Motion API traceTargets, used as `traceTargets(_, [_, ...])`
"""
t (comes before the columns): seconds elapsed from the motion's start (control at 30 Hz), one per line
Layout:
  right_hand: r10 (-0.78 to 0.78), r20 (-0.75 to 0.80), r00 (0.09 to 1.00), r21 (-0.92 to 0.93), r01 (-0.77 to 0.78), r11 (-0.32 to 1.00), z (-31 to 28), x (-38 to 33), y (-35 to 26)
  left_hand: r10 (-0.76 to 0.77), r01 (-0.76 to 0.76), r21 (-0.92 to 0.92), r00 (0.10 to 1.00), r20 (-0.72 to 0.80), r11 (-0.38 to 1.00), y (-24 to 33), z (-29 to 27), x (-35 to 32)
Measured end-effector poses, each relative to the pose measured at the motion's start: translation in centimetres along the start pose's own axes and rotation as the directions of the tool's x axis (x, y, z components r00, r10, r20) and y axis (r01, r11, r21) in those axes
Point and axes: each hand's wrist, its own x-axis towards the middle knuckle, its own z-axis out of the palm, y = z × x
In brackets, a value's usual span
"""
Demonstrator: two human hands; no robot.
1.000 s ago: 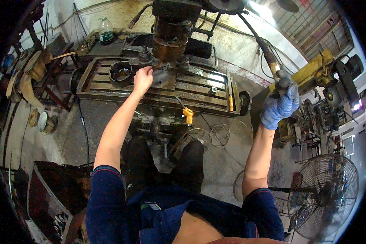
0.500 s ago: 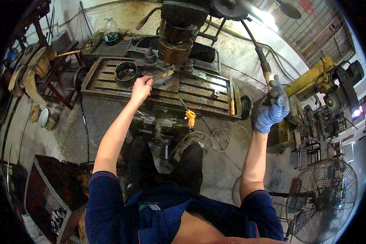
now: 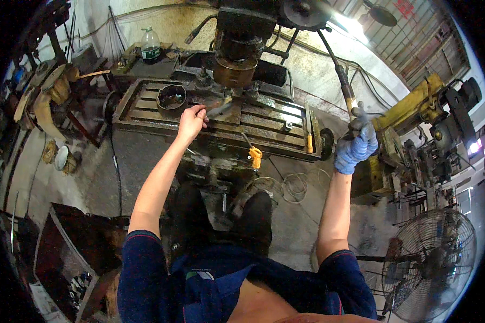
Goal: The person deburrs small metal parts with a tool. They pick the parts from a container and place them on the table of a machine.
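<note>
My bare left hand (image 3: 192, 123) is closed on the handle of a small brush (image 3: 219, 109), over the slotted table (image 3: 264, 123) of a drilling or milling machine. The brush's pale tip reaches to just under the machine's spindle head (image 3: 235, 70); the cutter area there is dark and hard to make out. A round dark pot (image 3: 172, 100) with murky contents stands on the table, left of that hand. On the right, my right hand (image 3: 357, 141), in a blue and grey glove, is wrapped round the lower end of a long lever (image 3: 344, 78).
A yellow-handled tool (image 3: 254, 156) hangs at the table's front edge. Another yellow handle (image 3: 309, 143) lies at its right end. Cable coils (image 3: 295, 187) lie on the floor. A caged fan (image 3: 429, 265) stands at lower right, a metal bin (image 3: 64, 258) at lower left.
The view has shifted slightly. My right hand and the lever have moved a little to the left. My left hand keeps the brush near the spindle, drawn slightly toward me.
</note>
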Motion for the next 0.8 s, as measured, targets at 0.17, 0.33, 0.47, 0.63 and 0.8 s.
traceTargets(0.17, [-0.018, 0.033, 0.999, -0.03, 0.019, 0.999, -0.9, 0.9, 0.1, 0.002, -0.002, -0.039, 1.0, -0.006, 0.999, 0.2, 0.3, 0.0])
traceTargets(0.33, [0.017, -0.017, 1.0, -0.17, -0.02, 0.985, -0.5, 1.7, -0.4, -0.004, 0.004, -0.05, 1.0, -0.005, 0.999, 0.4, 0.2, -0.2])
traceTargets(0.47, [-0.005, -0.056, 0.998, -0.151, -0.003, 0.989, 0.3, 3.1, -1.4, -0.027, 0.028, -0.049, 0.999, 0.038, 0.998, 1.1, 0.6, 0.0])
traceTargets(0.63, [-0.036, -0.034, 0.999, -0.086, 0.033, 0.996, 0.2, 4.7, -1.3, -0.034, 0.039, -0.115, 0.999, 0.042, 0.993, 1.0, 0.9, 0.5])
traceTargets(0.8, [-0.11, -0.118, 0.987, -0.188, 0.087, 0.978, -0.7, 6.7, -0.4, -0.042, 0.049, -0.137, 0.998, 0.052, 0.989, 0.7, 1.2, 1.5])
